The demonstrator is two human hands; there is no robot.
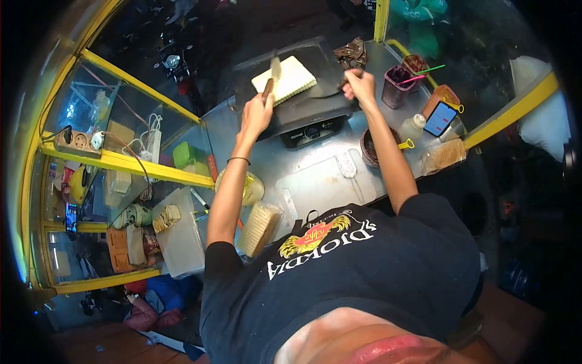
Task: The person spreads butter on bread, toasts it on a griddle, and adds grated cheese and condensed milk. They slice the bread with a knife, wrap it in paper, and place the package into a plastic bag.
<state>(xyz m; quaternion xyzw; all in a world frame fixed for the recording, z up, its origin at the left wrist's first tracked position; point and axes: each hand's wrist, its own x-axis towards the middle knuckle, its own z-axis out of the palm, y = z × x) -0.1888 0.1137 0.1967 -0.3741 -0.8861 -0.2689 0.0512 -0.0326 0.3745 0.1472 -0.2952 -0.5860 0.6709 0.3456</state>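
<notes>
A pale block of bread [292, 77] with ridged sides lies on a dark griddle [254, 124] above a stove [312, 133]. My left hand [257, 114] is closed round the wooden handle of a spatula [275, 65], its metal blade lying across the bread's top left. To the right of the bread, my right hand [360, 86] grips a dark, thin-bladed spatula [330, 93]. That blade points left toward the bread's lower right edge; whether it touches is hard to make out.
Right of the griddle stand crumpled dark wrapping [351, 53], a tub [397, 88] with coloured handles, a bottle [413, 126] and a phone [441, 118]. Nearer me are a white cutting board [321, 182] and wrapped bread [259, 227]. Yellow frame bars [133, 164] edge the left.
</notes>
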